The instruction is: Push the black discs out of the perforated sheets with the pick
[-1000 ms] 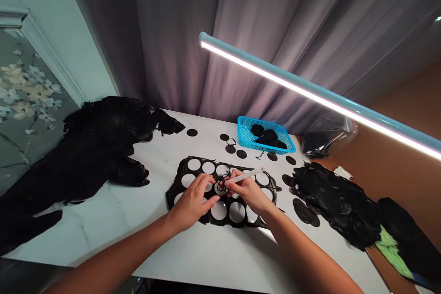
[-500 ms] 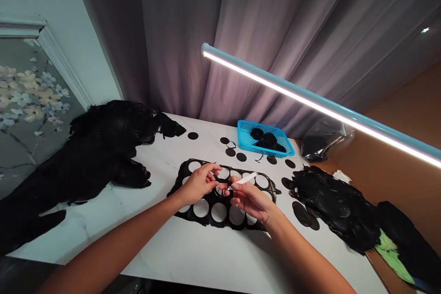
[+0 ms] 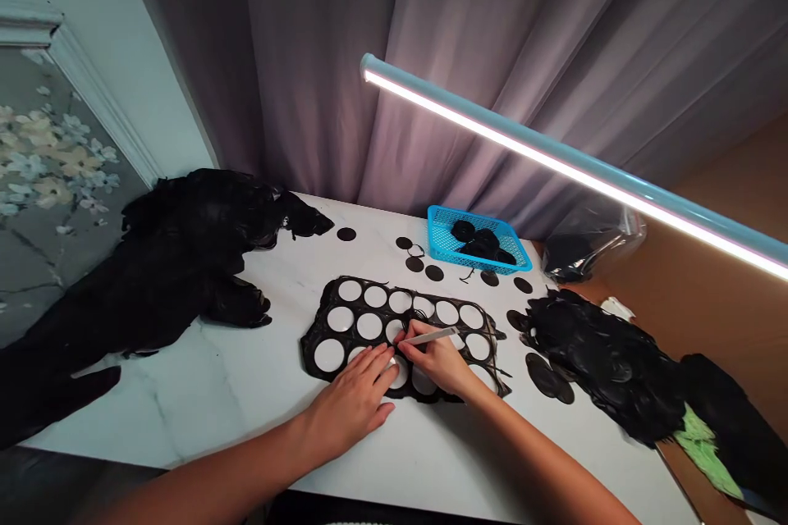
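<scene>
A black sheet with rows of round holes lies on the white table, and the pale tabletop shows through the holes. My left hand rests flat on its near edge, fingers stretched out and pressing down. Pinched in my right hand is a slim white tool, slanted with its lower end at the middle of the sheet. That tip is too small to make out. Thin black strands curl just beyond my right fingers.
Behind the sheet stands a blue basket holding black pieces. Loose black discs lie nearby. Black material is heaped at left and right. A lit tube lamp crosses above the table, before a grey curtain.
My left hand has come down and toward me, from fingers curled above the sheet to lying flat on it. My right hand has lowered the white tool to the sheet.
</scene>
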A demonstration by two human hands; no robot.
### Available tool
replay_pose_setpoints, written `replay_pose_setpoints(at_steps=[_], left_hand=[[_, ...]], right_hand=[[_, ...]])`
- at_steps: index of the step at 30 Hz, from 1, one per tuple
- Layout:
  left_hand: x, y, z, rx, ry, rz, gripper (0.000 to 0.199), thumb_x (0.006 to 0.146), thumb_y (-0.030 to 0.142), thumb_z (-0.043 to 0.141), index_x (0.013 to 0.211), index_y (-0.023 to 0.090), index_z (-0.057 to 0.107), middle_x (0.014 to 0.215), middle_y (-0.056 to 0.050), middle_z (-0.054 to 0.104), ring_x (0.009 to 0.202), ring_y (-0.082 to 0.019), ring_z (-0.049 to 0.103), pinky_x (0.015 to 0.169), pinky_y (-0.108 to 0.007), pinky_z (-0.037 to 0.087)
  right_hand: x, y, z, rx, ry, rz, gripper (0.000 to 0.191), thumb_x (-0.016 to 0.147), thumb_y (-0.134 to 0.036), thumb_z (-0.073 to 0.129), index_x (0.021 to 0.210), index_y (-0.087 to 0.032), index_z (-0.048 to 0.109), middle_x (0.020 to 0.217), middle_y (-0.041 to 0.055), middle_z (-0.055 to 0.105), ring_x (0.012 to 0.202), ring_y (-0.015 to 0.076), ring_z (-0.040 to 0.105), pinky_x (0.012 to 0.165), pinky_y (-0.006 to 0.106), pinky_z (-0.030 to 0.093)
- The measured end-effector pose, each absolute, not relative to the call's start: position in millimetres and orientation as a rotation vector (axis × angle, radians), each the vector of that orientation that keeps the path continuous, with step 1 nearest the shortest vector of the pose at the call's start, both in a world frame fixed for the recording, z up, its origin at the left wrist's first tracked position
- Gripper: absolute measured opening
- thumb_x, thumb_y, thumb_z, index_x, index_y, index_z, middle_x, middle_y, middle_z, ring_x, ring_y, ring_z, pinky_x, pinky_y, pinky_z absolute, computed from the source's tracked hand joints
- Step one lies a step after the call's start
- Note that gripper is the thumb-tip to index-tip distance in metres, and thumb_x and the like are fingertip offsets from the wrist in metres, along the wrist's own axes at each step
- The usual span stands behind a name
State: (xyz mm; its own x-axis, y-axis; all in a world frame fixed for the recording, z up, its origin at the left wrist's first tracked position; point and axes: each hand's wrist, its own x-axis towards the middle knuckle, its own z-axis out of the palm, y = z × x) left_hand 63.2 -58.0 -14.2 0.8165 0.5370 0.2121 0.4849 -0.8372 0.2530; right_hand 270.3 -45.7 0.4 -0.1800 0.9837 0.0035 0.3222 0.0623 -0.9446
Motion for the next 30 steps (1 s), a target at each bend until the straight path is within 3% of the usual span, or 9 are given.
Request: replay_pose_setpoints(at_steps=[13, 21, 30], left_hand=[[58, -50, -15, 2.773, 0.737, 0.472, 0.043, 0.085, 0.023, 0.063, 0.127, 0.018, 0.052, 0.139, -0.014, 0.052, 0.136, -0.032, 0.041, 0.111, -0.051, 0.038], [58, -50, -14, 2.752, 0.746, 0.466, 0.044, 0.083, 0.021, 0.064, 0.126, 0.018, 0.052, 0.138, -0.013, 0.054, 0.136, -0.032, 0.041, 0.111, -0.051, 0.037], [58, -48, -4, 2.718, 0.749, 0.383, 0.044, 0.084, 0.019, 0.063, 0.126, 0.02, 0.051, 0.136, -0.012, 0.055, 0.136, -0.032, 0.041, 0.113, -0.059, 0.027]], right_hand=[[268, -49, -6, -1.418, -1.869, 0.807, 0.014, 0.087, -0.021, 0.055, 0.074, -0.022, 0.051, 0.083, 0.0027, 0.063, 0.074, 0.0179, 0.054, 0.067, 0.03, 0.04], [272, -47, -10, -1.4, -1.842, 0.826, 0.016, 0.089, -0.022, 0.055, 0.074, -0.022, 0.05, 0.086, 0.0023, 0.063, 0.074, 0.0172, 0.055, 0.065, 0.03, 0.041], [270, -45, -7, -1.373, -2.372, 0.212, 0.012, 0.089, -0.013, 0.049, 0.08, -0.022, 0.05, 0.084, 0.0074, 0.058, 0.08, 0.0227, 0.048, 0.073, 0.034, 0.039]])
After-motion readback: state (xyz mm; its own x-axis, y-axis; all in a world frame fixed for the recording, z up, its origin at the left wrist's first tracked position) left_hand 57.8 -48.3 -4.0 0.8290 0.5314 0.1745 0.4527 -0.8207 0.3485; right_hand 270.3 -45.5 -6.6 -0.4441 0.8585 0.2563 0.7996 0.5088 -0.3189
